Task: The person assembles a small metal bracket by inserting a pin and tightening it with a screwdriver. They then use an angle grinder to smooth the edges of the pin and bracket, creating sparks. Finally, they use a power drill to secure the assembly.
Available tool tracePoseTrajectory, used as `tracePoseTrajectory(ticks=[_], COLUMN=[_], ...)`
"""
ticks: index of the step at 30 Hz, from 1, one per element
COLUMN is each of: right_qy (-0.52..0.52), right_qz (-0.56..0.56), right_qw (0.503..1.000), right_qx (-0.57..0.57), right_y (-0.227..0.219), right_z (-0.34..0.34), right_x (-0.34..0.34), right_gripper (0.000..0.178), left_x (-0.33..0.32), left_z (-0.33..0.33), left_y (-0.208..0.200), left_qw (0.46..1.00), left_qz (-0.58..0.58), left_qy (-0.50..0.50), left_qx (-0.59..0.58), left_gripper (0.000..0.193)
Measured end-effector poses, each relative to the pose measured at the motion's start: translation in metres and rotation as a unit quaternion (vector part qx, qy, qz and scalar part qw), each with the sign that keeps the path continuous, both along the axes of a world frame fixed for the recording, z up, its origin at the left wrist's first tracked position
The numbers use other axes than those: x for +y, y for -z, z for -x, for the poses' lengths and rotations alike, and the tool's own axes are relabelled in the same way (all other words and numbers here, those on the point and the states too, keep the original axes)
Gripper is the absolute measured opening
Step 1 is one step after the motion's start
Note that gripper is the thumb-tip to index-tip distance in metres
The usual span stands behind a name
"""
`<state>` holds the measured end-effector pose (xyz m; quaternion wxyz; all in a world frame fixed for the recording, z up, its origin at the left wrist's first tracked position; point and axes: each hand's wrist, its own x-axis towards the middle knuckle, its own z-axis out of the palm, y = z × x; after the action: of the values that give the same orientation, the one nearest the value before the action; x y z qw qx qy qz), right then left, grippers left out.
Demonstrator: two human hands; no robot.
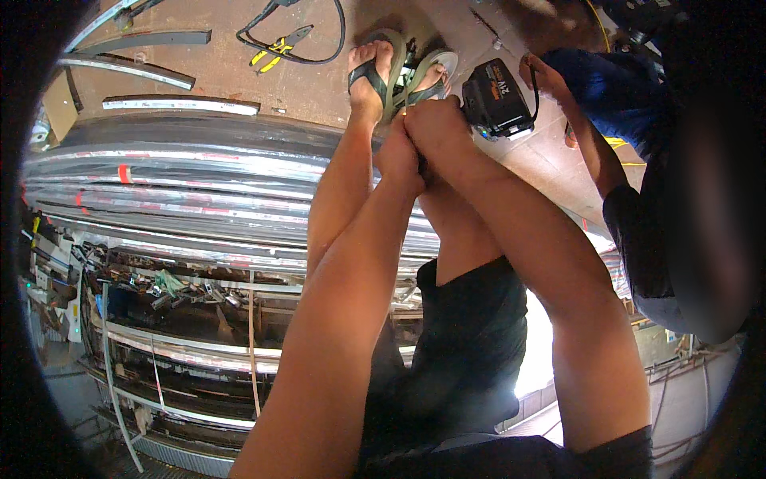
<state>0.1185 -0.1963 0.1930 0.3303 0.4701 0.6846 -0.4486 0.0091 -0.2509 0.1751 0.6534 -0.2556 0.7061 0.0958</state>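
My right hand is closed on a cordless power tool, probably a drill. Its black battery pack, with orange marks and a strap, sticks out to the right of my fist. Most of the tool's body is hidden by my hands. Pressed against the right one, my left hand is also closed, its fingers wrapped round a dark part of the tool. Both arms reach forward over my bare legs, above my sandalled feet.
At right a co-worker crouches, a hand close to the battery pack. Yellow-handled pliers and a black cable lie on the floor. Metal strips lie far left. Long wrapped profiles and a metal rack fill the left side.
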Motion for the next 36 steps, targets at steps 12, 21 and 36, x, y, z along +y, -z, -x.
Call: tracePoseTrajectory(ticks=[12, 21, 36], right_qy=[0.003, -0.002, 0.031], right_qz=[-0.188, -0.232, -0.084], right_qw=[0.981, 0.970, 0.995], right_qx=[0.051, 0.079, 0.052], right_y=[-0.001, 0.006, 0.000], right_z=[-0.026, -0.032, -0.020], right_x=[-0.019, -0.025, -0.019], right_gripper=[0.028, 0.027, 0.027], left_x=[0.013, 0.006, 0.018], left_z=[-0.021, -0.023, -0.021], left_y=[-0.018, -0.010, -0.034], left_qw=[0.990, 0.986, 0.987], left_qz=[0.030, 0.020, 0.044], left_qy=[0.092, 0.117, 0.106], left_qx=[0.107, 0.116, 0.115], left_gripper=[0.078, 0.070, 0.060])
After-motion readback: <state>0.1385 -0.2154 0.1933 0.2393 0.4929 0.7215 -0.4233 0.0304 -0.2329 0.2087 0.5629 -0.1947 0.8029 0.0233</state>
